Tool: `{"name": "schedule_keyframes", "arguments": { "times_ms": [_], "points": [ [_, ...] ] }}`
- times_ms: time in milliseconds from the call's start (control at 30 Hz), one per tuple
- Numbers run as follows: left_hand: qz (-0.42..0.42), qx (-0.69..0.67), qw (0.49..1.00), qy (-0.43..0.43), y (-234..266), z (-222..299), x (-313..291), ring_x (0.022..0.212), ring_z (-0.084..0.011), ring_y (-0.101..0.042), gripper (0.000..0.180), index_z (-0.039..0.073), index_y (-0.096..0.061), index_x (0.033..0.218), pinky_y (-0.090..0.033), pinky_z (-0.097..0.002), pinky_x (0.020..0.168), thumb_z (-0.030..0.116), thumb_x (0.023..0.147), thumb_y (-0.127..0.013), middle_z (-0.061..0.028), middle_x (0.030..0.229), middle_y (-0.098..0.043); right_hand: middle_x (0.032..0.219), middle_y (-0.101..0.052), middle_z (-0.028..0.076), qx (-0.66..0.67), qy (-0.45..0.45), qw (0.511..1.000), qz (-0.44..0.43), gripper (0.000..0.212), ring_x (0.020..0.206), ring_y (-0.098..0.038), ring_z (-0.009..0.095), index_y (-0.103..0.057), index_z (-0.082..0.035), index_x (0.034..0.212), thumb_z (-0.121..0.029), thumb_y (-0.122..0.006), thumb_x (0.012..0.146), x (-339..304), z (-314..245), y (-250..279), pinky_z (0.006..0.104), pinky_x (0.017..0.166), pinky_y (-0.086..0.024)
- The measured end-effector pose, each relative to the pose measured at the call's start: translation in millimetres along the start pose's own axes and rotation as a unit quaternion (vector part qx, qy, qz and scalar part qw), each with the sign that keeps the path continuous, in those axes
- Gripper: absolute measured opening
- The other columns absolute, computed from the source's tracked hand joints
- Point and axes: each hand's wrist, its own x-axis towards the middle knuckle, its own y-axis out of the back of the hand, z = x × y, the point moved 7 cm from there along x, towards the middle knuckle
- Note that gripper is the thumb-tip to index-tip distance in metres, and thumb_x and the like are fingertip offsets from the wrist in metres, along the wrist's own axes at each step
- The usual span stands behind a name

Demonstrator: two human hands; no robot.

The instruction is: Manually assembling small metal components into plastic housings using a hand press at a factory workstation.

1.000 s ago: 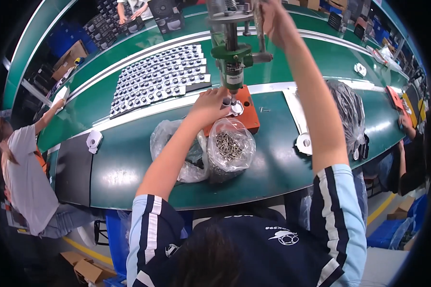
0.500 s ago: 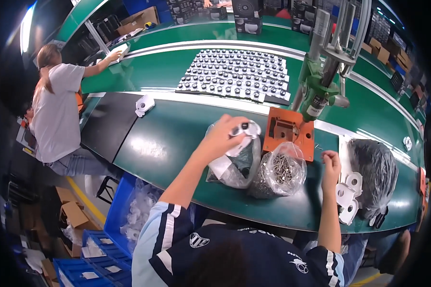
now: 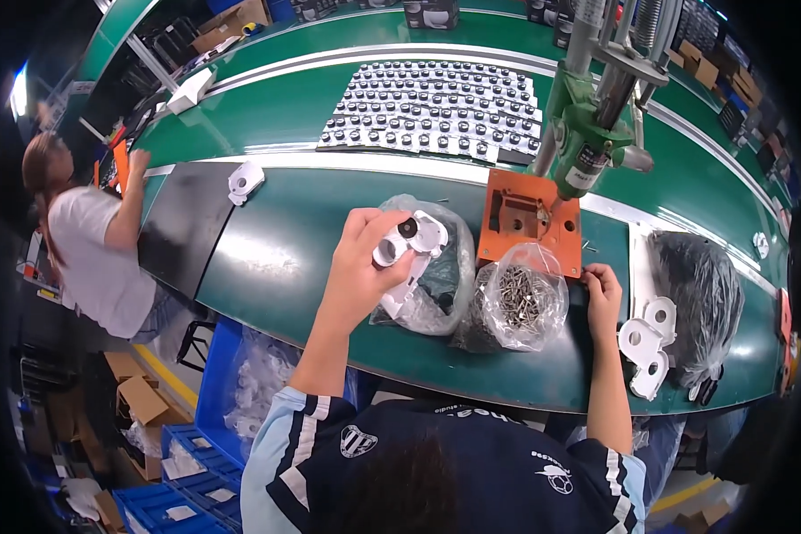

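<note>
My left hand [image 3: 361,260] grips a white plastic housing [image 3: 431,237] with a small black round piece on it, held above an open clear plastic bag [image 3: 459,298] containing dark parts. My right hand [image 3: 603,292] rests by the lower right corner of an orange fixture [image 3: 497,240], its fingers curled together. Whatever those fingertips hold, if anything, is too small to make out. Between my hands stands a clear bag of metal screws [image 3: 523,298]. Over the fixture rises a green press [image 3: 587,147] with a metal column. A few loose screws [image 3: 589,246] lie beside the fixture.
Rows of white pieces with black knobs [image 3: 427,116] cover a board at the back. Several white housings [image 3: 645,343] lie right, beside a dark plastic bag [image 3: 699,298]. Another housing [image 3: 245,182] sits on a black mat [image 3: 182,227]. A co-worker [image 3: 89,231] stands at the left.
My left hand has moved left with the white housing, turning it. My right hand has come nearer the orange fixture's corner. The co-worker's arm has drawn back from the white box. The view has shifted.
</note>
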Motion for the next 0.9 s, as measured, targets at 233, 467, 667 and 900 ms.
{"name": "schedule_keyframes", "arguments": {
  "times_ms": [233, 467, 667, 900],
  "points": [
    [0.033, -0.052, 0.998, -0.004, 10, -21, -6, 0.088, -0.0225, -0.054, 0.039, 0.007, -0.055, 0.108, -0.045, -0.0299, 0.076, 0.007, 0.07, -0.067, -0.0096, 0.099, -0.05, 0.082, -0.059, 0.004, 0.009, -0.012, 1.0, -0.007, 0.011, 0.079, -0.056, 0.011, -0.055, 0.003, 0.09, -0.004, -0.049, 0.084, -1, 3, -20, 0.0234, 0.074, -0.043],
    [-0.001, -0.108, 0.994, 0.031, 15, -64, -16, 0.091, -0.0183, -0.055, 0.04, 0.005, -0.052, 0.111, -0.046, -0.029, 0.076, 0.006, 0.073, -0.067, -0.0094, 0.099, -0.054, 0.082, -0.059, 0.005, -0.011, -0.016, 1.0, -0.014, 0.012, 0.079, -0.056, 0.011, -0.055, 0.003, 0.09, -0.004, -0.049, 0.084, 4, 3, -48, 0.0233, 0.074, -0.043],
    [0.059, -0.275, 0.95, 0.136, 22, -107, 3, 0.088, -0.0131, -0.056, 0.047, 0.004, -0.04, 0.112, -0.048, -0.0259, 0.077, -0.003, 0.074, -0.067, -0.0063, 0.094, -0.052, 0.081, -0.06, 0.004, 0.012, -0.014, 1.0, -0.01, 0.011, 0.079, -0.056, 0.011, -0.055, 0.003, 0.09, -0.003, -0.048, 0.084, 7, 6, -57, 0.0229, 0.073, -0.043],
    [0.241, -0.238, 0.906, 0.255, 124, -329, 51, 0.072, -0.0127, -0.054, 0.027, -0.002, -0.047, 0.099, -0.045, -0.0233, 0.062, -0.004, 0.075, -0.059, -0.0078, 0.087, -0.053, 0.079, -0.059, 0.004, -0.04, 0.013, 0.999, -0.004, 0.009, 0.076, -0.053, 0.01, -0.056, 0.002, 0.089, -0.003, -0.051, 0.084, 8, 0, -64, 0.0228, 0.071, -0.041]
  ]
}}
